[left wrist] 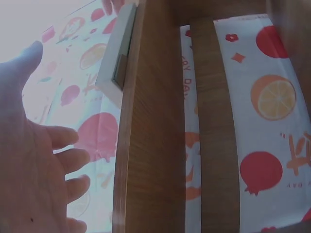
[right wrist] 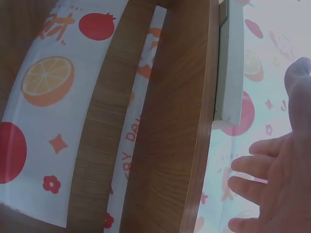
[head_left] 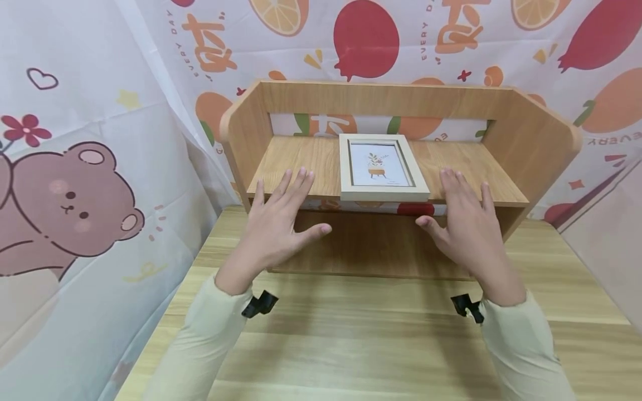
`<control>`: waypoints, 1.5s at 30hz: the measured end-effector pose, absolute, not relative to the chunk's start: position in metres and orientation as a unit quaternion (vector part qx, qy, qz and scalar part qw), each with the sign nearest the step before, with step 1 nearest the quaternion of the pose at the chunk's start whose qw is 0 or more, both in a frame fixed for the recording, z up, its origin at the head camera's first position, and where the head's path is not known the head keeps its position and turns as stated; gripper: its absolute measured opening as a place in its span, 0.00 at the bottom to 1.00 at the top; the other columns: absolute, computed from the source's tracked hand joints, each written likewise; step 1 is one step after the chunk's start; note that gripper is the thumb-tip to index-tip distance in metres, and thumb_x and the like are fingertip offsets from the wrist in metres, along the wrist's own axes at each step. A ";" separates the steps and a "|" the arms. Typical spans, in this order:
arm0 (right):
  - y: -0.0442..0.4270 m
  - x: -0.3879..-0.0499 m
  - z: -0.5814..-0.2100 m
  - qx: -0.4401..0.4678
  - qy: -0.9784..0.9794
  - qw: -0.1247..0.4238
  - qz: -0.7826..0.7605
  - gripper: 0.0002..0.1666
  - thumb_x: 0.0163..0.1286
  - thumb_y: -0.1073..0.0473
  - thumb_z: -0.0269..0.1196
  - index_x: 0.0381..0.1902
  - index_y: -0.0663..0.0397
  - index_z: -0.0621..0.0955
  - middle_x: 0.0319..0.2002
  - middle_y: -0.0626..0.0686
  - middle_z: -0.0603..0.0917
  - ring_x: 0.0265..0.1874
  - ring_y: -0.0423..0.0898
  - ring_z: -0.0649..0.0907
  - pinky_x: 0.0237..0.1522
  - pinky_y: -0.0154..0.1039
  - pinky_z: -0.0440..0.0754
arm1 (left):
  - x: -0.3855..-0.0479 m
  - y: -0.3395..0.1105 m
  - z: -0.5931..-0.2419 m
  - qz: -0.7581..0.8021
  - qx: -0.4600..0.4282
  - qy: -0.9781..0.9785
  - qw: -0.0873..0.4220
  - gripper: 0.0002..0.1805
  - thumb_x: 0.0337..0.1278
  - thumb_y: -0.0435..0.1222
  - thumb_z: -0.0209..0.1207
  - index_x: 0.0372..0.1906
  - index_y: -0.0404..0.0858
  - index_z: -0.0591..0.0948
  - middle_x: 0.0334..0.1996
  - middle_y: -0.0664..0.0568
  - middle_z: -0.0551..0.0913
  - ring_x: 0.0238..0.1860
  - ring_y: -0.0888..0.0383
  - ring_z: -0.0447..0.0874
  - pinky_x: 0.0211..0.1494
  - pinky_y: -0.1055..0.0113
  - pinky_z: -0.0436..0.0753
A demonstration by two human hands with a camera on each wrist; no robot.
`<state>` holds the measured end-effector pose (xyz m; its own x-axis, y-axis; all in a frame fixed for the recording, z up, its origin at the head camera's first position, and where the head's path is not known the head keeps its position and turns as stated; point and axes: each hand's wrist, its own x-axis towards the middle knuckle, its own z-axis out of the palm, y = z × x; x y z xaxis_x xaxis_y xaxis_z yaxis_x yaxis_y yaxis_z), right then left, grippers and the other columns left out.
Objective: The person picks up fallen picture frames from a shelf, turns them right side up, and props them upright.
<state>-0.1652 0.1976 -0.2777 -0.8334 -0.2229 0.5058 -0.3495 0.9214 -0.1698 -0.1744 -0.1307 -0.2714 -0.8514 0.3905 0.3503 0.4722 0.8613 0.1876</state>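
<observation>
Left hand (head_left: pixel 275 224) and right hand (head_left: pixel 470 225), both empty, flank a picture frame (head_left: pixel 382 167); likely a positioning step; shifting it needs 2 side grips.

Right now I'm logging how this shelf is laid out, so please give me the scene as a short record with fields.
Frame: lying face up near the front edge of the shelf's upper board; plant picture inside
Shelf: wooden, standing on the table
Left hand: fingers extended, left of the frame, not touching it
Right hand: fingers extended, right of the frame, not touching it
Backdrop: fruit-print cloth
</observation>
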 end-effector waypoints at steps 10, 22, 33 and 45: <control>0.196 -0.195 -0.261 0.156 -0.951 0.211 0.160 0.58 0.63 0.27 0.51 0.75 0.63 0.51 0.74 0.66 0.56 0.74 0.62 0.57 0.73 0.61 0.47 | -0.210 -0.113 -0.256 -0.246 -0.230 -0.937 0.092 0.64 0.38 0.83 0.34 0.78 0.48 0.44 0.78 0.53 0.46 0.79 0.55 0.40 0.77 0.46 0.37; 0.189 -0.220 -0.260 0.149 -0.959 0.144 0.192 0.55 0.68 0.30 0.50 0.74 0.66 0.51 0.74 0.68 0.56 0.73 0.64 0.57 0.71 0.61 0.53 | -0.235 -0.100 -0.248 -0.253 -0.188 -0.948 0.053 0.57 0.48 0.66 0.59 0.77 0.45 0.48 0.76 0.49 0.56 0.73 0.47 0.60 0.71 0.50 0.64; 0.195 -0.228 -0.254 0.142 -0.956 0.061 0.248 0.50 0.68 0.31 0.50 0.73 0.61 0.56 0.70 0.64 0.63 0.68 0.61 0.64 0.67 0.62 0.60 | -0.249 -0.098 -0.244 -0.257 -0.198 -0.946 0.002 0.55 0.49 0.67 0.57 0.77 0.45 0.51 0.75 0.49 0.58 0.74 0.45 0.59 0.71 0.47 0.62; 0.197 -0.238 -0.244 0.148 -0.951 -0.023 0.271 0.51 0.68 0.36 0.56 0.76 0.57 0.51 0.72 0.62 0.59 0.68 0.59 0.61 0.66 0.63 0.58 | -0.256 -0.101 -0.242 -0.281 -0.221 -0.933 -0.027 0.51 0.50 0.62 0.59 0.76 0.47 0.55 0.75 0.53 0.60 0.74 0.48 0.56 0.73 0.47 0.58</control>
<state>-0.2376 0.1967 -0.2436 -0.9554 -0.2930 0.0368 -0.2683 0.8093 -0.5226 -0.2560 -0.1009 -0.2424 -0.9011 0.4273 0.0738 0.3969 0.7442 0.5373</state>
